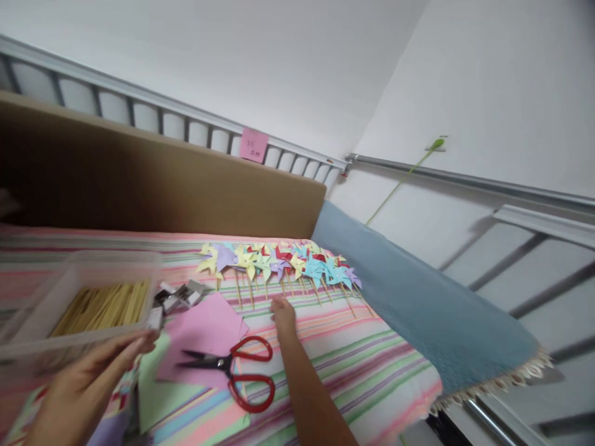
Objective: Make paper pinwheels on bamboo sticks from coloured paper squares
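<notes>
My left hand [86, 387] is in front of the clear plastic box [116, 257] of flat wooden sticks [106, 306]. Its thumb and fingers are pressed together; anything between them is hidden. My right hand [283, 314] has curled fingers just below the sticks of several paper pinwheels [313, 267], which lie in a row on the striped cloth. I cannot make out whether it grips a stick. Between my hands, red-handled scissors [253, 350] rest on pink paper sheets [211, 316], over green and multicoloured paper [155, 390].
Small silvery and white objects [179, 297] sit beside the box. A long cardboard panel [209, 192] stands along the back, with a pink note [253, 145] on the railing above. A blue fringed cloth [395, 279] hangs at the right edge of the striped cloth [372, 353].
</notes>
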Tool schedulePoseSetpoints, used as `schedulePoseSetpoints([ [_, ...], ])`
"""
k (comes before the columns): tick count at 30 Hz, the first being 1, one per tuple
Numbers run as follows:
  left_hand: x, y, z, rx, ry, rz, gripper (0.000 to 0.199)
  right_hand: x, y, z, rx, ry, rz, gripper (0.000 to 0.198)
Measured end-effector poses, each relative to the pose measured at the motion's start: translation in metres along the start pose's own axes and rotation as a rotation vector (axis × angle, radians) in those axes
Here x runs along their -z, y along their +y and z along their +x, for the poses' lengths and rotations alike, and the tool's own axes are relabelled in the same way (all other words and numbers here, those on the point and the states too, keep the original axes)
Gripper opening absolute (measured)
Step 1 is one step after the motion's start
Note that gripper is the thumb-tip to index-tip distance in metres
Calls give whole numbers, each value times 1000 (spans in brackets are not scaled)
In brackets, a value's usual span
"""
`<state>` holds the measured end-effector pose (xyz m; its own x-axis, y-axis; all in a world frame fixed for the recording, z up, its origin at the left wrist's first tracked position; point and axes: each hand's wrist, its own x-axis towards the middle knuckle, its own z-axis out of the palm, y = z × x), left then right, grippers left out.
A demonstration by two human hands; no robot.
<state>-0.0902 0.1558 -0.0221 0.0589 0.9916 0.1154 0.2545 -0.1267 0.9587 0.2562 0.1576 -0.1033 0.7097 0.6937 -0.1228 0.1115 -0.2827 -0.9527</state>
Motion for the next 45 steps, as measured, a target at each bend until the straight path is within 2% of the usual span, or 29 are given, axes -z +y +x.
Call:
schedulePoseSetpoints([
  [2,10,11,-1,59,87,-111,29,1,-3,-25,79,-12,-31,25],
  [4,18,16,0,91,249,-289,25,-4,-7,-54,177,-59,-67,24],
  [6,22,13,2,55,299,-565,19,-14,-11,-82,268,-131,-107,22],
  [8,22,7,4,34,301,-719,15,-26,-15,-105,345,-218,-154,20],
  [11,20,0,3,62,289,-723,17,-39,-20,-127,432,-327,-236,18],
  [14,20,-2,1,69,305,-662,19,-45,-28,-134,493,-400,-291,18],
  [18,27,-1,-1,9,421,-636,14,-55,-37,-151,604,-493,-350,19],
  [22,35,2,0,-37,560,-672,9,-69,-37,-191,706,-673,-337,18],
  [25,40,2,2,-48,619,-722,6,-80,-28,-213,637,-779,-308,20],
  [30,50,0,2,-39,623,-796,6,-104,-10,-215,384,-687,-240,18],
  [36,63,-1,-1,-27,632,-827,6,-126,-8,-215,87,-705,-175,16],
  [40,65,-1,-3,-2,617,-847,8,-132,-11,-218,35,-721,-143,9],
  [45,65,-2,-4,19,605,-850,9,-130,-17,-219,-24,-778,-58,9],
])
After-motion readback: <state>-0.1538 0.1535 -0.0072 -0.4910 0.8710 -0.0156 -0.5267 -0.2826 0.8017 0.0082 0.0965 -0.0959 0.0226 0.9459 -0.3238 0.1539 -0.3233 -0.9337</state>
